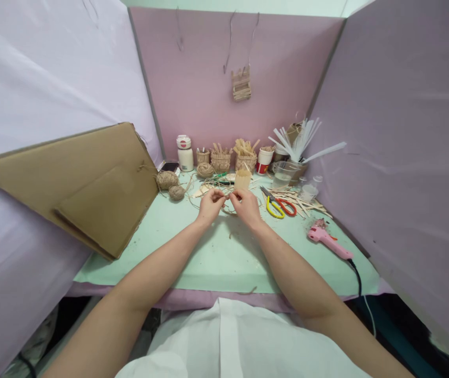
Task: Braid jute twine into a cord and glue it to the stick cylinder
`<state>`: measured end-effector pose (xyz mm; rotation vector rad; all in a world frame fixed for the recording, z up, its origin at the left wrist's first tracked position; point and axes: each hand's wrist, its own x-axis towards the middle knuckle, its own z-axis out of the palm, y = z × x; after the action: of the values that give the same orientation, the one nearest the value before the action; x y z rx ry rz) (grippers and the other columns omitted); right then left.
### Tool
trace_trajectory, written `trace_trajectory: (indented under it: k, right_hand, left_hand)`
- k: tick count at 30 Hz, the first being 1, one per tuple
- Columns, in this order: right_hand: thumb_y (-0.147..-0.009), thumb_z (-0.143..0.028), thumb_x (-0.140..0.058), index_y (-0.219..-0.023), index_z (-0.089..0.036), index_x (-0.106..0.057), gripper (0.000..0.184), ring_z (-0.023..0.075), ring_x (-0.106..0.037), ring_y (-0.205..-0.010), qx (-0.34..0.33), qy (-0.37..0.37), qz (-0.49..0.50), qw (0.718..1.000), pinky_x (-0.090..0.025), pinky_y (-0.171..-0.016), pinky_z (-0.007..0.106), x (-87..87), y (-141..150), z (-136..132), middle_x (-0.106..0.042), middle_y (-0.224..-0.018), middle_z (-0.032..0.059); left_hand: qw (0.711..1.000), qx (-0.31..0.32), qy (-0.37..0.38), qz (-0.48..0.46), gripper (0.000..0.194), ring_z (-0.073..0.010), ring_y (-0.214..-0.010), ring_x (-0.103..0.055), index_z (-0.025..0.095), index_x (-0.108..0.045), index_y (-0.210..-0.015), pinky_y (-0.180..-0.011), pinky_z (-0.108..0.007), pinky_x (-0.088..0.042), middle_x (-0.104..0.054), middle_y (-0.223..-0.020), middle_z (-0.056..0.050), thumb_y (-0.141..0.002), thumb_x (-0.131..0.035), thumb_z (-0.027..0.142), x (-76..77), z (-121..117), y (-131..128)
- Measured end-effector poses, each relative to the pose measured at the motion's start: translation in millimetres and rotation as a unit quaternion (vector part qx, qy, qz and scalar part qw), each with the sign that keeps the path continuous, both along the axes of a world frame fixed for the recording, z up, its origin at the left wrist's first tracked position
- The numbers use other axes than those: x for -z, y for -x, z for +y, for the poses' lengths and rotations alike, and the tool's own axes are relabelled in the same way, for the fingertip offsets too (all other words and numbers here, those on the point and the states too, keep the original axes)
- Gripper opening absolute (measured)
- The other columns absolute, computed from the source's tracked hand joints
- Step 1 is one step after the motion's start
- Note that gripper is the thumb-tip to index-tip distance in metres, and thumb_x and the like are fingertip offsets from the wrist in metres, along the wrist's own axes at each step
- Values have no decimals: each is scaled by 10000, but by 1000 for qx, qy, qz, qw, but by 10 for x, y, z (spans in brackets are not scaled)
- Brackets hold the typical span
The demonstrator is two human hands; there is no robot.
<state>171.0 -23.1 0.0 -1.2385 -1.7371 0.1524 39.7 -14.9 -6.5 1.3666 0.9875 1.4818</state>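
Both hands are over the middle of the table, fingertips almost meeting. My left hand [211, 206] is closed in a pinch on thin brown jute twine. Facing it, my right hand [245, 207] pinches the same twine, and a loop of twine [230, 212] shows just below the fingers. Right behind my right hand stands a small piece made of pale wooden sticks [242, 179]. Balls of jute twine [168, 180] lie to the left. Scissors with yellow and red handles [280, 206] rest to the right of my right hand.
A pink glue gun [330, 241] with a black cord lies at the right. Stick-filled baskets [221, 161], a white bottle [185, 157] and a cup of white glue sticks [296, 168] line the back. Cardboard [102, 184] leans at the left. Loose wooden strips [303, 203] are scattered.
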Motion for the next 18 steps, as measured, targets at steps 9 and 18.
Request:
trace_trajectory:
  k: [9,18]
  right_hand:
    - [-779,-258,-505,-790,-195,-659,167,147,-542,-698,-55,-5,64,996,-428,-704,285,-37,12,-12,-629,-815,38]
    - [-774,-400,-531,-936,-174,-598,286,143,-558,-702,-103,143,187,967,-438,-674,275,-62,-39,61,-627,-787,31]
  left_hand:
    - [999,26,8,-27,189,-77,-566,-487,157,-587,-758,-521,-207,-342,-611,-687,-1,-631,-697,244,45,68,29]
    - [966,141,138,-168,248,-40,-537,-498,145,-591,-809,-494,-160,-359,-651,-736,-20,-614,-734,197,-47,32,93]
